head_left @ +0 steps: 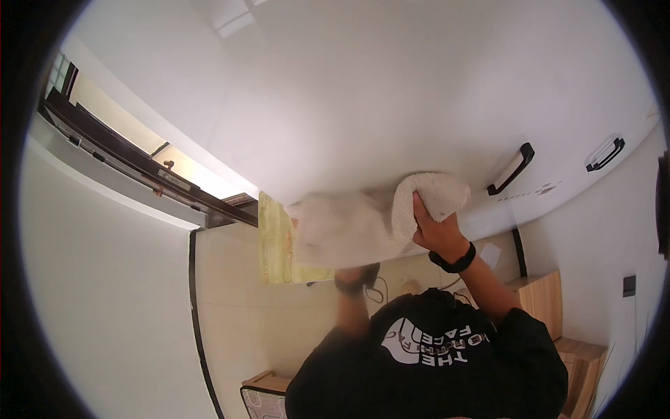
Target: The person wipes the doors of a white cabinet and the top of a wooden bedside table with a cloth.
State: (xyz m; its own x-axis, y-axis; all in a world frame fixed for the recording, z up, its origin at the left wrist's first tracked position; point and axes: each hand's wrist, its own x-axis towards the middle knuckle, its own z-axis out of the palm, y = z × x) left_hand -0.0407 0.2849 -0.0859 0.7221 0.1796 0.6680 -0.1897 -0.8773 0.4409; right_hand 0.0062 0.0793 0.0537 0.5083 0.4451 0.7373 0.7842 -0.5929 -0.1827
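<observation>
the white towel (pixel 347 230) stretches leftward, long axis side to side along the white surface (pixel 419 105), from its folded end, grasped by the nearer right hand (pixel 440 236), while cloth hides the left hand's fingers, so i cannot tell their grip.

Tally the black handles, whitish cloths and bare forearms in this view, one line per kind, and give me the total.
Black handles on the white surface: 2
Whitish cloth, gripped by the right hand: 1
Bare forearms, left and right: 2
Total: 5
</observation>
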